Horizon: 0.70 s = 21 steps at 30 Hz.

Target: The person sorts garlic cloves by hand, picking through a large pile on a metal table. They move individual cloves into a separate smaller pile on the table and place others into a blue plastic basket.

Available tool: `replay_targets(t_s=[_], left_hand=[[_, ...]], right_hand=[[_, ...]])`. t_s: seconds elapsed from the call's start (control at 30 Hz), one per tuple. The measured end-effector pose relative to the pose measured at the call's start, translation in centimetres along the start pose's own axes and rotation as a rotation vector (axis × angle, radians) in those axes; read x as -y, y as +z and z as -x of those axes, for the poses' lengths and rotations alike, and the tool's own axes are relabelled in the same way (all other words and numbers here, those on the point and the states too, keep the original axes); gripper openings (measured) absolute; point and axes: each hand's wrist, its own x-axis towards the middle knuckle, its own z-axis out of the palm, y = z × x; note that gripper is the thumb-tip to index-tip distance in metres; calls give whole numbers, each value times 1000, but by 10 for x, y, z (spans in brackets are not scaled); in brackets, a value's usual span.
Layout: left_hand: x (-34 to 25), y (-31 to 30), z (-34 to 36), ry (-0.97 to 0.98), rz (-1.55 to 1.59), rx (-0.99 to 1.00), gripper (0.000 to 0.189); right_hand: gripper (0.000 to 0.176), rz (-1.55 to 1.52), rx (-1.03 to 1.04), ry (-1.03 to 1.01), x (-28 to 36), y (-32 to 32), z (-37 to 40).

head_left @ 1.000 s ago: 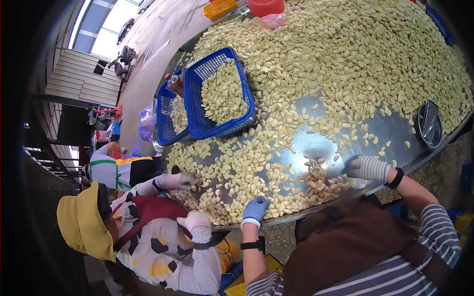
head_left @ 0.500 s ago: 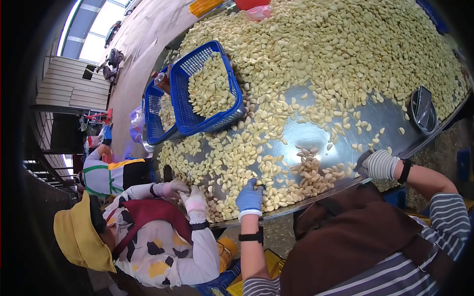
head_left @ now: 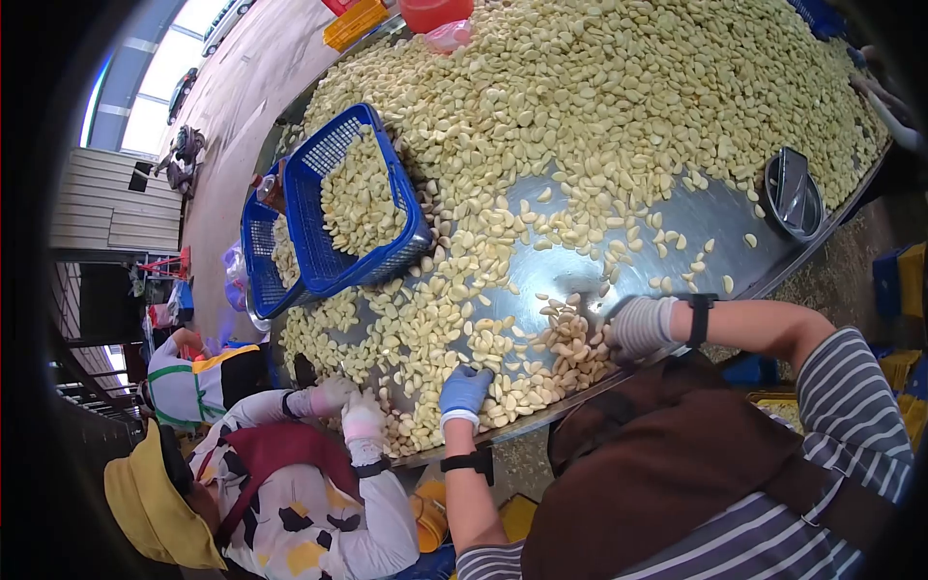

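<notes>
Pale peeled garlic cloves [head_left: 580,87] cover much of a metal table [head_left: 667,227]. My left hand [head_left: 466,391], in a blue glove, rests among cloves near the table's front edge. Its fingers are curled together, and what they hold, if anything, is hidden. My right hand [head_left: 642,327], in a striped grey-white glove, is at the right side of a small heap of browner cloves [head_left: 570,343]. Its fingers are dark and smeared by motion, so their grip does not show.
A blue basket [head_left: 411,237] of cloves overlaps a second blue basket [head_left: 259,237]. A metal-rimmed dish [head_left: 797,198] stands on the right. Beside me on the left, a co-worker in a yellow hat [head_left: 155,493] works with gloved hands [head_left: 362,418]. Another person [head_left: 193,377] is farther left.
My right hand has moved left from the table's right part to the browner heap. My left hand stays low among the cloves. The whole view has shifted, with the baskets appearing farther left.
</notes>
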Motion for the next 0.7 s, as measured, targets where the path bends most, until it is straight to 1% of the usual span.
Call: replay_targets(t_s=[0.03,0.07,0.1,0.13,0.17,0.2,0.23,0.27,0.33,0.37,0.4,0.47,0.5,0.53,0.57,0.6,0.63,0.67,0.7], left_hand=[[-10,-12,15,-144,512,107,36],[22,-8,7,-127,969,226,30],[23,-16,23,-47,1273,273,24],[15,-29,47,32,1581,315,18],[-2,-37,65,28,1580,315,18],[-23,-42,81,2,1630,231,18],[-33,-43,89,-22,1680,147,19],[-28,-38,84,-25,1684,151,19],[-15,-21,64,33,1493,289,19],[-17,-17,57,-41,1216,262,19],[-31,-13,53,-163,942,273,20],[-30,24,46,96,475,84,28],[-44,25,54,134,192,33,31],[-64,20,64,173,-93,-17,34],[-83,14,72,82,-127,45,36],[-84,16,69,90,-130,45,36],[-82,19,63,99,-185,33,36],[-79,25,57,106,-238,23,36],[-80,23,54,117,-262,4,34]], right_hand=[[32,80,0,5,-1,-7,-21],[26,23,-69,103,1,-27,-26],[19,66,-225,156,-1,-37,-29],[19,60,-225,156,-2,-43,-31],[17,56,-365,88,-4,-49,-34],[15,50,-502,20,-1,-53,-37],[19,77,-311,-42,5,-56,-42],[19,77,-305,-40,8,-47,-44],[27,363,-496,-312,11,-4,-58],[33,454,-758,-365,-5,51,-95],[33,455,-757,-366,-2,53,-92],[26,100,-556,-270,5,44,-75],[23,63,-513,-225,14,21,-52],[23,59,-515,-223,17,9,-43],[23,59,-357,-160,17,-2,-37],[24,59,-200,-95,16,-6,-34],[22,-11,-304,-108,11,-2,-30],[22,-14,-303,-98,8,2,-26],[21,-46,-309,-36,5,5,-23]])
